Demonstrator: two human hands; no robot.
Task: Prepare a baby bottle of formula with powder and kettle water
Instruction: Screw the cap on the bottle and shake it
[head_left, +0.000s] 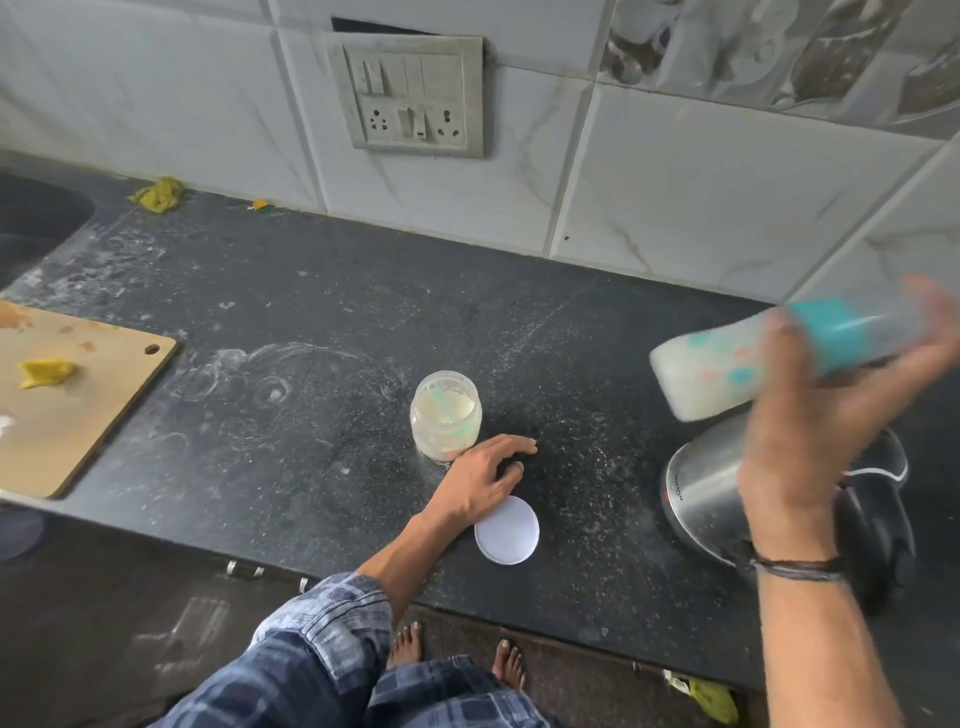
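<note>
My right hand (810, 415) was wrapped around the baby bottle (737, 364), fingers curled over its teal collar, holding it tipped nearly flat in the air above the kettle (727, 488). The bottle was blurred; its clear body looked milky white inside, with teal and pink prints on the wall. A dark thread band sat on that wrist.

My left hand (488, 478) rested palm down on the counter (311, 312), fingers loosely spread, holding nothing. Its thumb side lay just beside the powder jar (444, 415); I could not tell whether it touched the glass.

The jar was a short, round, clear one, open at the top, with pale cream powder inside and a light green scoop (449, 410) leaning in it. Its flat white round lid (508, 530) lay on the counter near the jar, under my left wrist. The kettle, to the right of the jar, was brushed steel with a black handle. The counter was dark speckled stone, dusted with white smears. Well left of the jar lay a wooden board (67, 400) with a yellow scrap on it.
</note>
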